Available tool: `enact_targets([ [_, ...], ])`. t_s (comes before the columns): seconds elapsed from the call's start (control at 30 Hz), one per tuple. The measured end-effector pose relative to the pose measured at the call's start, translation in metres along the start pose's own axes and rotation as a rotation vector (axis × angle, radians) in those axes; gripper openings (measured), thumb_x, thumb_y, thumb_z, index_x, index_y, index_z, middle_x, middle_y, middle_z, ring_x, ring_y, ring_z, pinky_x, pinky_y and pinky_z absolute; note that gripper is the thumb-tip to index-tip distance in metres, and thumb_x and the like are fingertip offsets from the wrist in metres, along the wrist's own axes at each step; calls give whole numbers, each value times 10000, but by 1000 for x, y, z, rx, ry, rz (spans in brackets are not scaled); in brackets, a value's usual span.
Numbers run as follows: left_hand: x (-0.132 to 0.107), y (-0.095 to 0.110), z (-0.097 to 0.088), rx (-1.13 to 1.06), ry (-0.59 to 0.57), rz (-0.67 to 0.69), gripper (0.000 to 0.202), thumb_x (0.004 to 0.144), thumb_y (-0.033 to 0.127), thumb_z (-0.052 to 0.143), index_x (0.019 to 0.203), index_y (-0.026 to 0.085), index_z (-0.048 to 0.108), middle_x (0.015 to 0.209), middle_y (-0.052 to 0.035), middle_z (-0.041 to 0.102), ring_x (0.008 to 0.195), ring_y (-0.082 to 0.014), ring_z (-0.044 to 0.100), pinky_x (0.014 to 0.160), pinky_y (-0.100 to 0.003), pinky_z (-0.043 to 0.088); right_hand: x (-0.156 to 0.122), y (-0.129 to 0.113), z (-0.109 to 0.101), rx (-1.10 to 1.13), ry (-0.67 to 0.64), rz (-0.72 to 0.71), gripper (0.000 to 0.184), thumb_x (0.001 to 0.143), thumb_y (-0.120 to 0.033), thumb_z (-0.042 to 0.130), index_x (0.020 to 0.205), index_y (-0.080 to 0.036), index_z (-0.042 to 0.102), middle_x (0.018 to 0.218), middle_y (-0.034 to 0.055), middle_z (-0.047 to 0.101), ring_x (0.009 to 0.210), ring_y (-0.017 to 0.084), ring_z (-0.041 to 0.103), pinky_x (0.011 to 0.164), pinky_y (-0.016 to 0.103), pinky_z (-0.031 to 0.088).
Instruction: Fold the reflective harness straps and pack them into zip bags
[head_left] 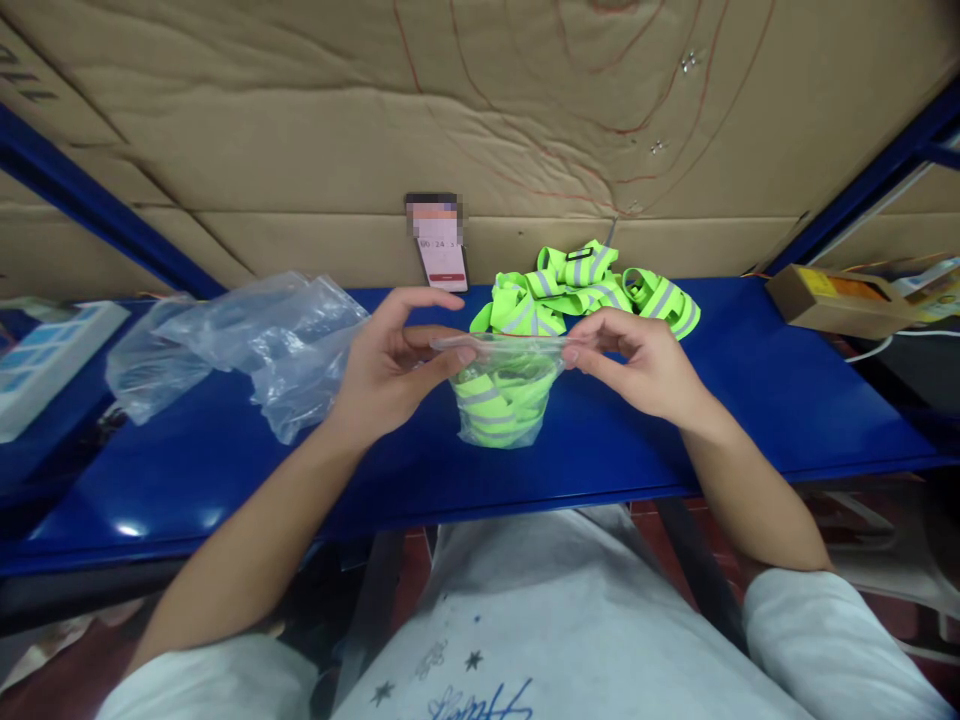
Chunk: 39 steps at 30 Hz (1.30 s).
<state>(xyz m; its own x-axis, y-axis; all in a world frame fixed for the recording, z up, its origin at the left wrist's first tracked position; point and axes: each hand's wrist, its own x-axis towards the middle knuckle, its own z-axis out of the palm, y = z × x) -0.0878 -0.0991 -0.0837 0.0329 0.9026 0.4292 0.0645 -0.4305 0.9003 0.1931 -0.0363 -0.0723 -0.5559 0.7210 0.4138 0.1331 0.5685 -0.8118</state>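
Seated or standing in a pale printed T-shirt point(540, 610), close to the front edge of a blue table point(600, 455). Pinching a small clear plastic bag point(514, 346) by the mouth, midway along the surface and back from that edge; no telling if resting on it. Clamping the mouth's left corner in the left hand point(386, 365), forefinger lifted away; clamping the right corner between thumb and fingers of the right hand point(641, 362). Inside, folded lime-yellow reflective strapping point(491, 410). Leftward, crumpled clear plastic sacks point(300, 330). Beyond, toward the back edge, heaped reflective straps point(592, 285); at that edge, a propped phone point(446, 270); near the back right corner, a cardboard box point(817, 308). Behind everything, cardboard sheeting point(315, 150).
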Motion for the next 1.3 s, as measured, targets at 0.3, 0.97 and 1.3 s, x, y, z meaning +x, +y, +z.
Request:
enact_targets([
  [0.3, 17, -16, -32, 464, 93, 117, 402, 1009, 514, 602, 1267, 223, 704, 923, -71, 806, 803, -209, 745, 771, -314, 555, 2, 3, 1, -168, -43, -118, 195, 1003, -375, 673, 949, -188, 693, 833, 20, 725, 757, 143, 650, 708, 273, 505],
  [0.97, 106, -62, -33, 1676, 11, -237, 705, 1059, 562, 349, 1697, 294, 213, 1358, -239, 591, 1184, -444, 630, 928, -494, 494, 9, 18, 12, -125, 62, -148, 126, 994, -320, 685, 958, -199, 688, 847, -1, 725, 733, 108, 648, 659, 221, 497],
  [1.3, 108, -71, -33, 1437, 65, -258, 722, 1016, 460, 494, 1677, 238, 307, 1398, -272, 585, 1255, -475, 595, 1038, -586, 423, 10, 17, 12, -140, 60, -167, 122, 1001, -307, 670, 953, -196, 687, 838, -5, 709, 729, 100, 620, 667, 213, 487],
])
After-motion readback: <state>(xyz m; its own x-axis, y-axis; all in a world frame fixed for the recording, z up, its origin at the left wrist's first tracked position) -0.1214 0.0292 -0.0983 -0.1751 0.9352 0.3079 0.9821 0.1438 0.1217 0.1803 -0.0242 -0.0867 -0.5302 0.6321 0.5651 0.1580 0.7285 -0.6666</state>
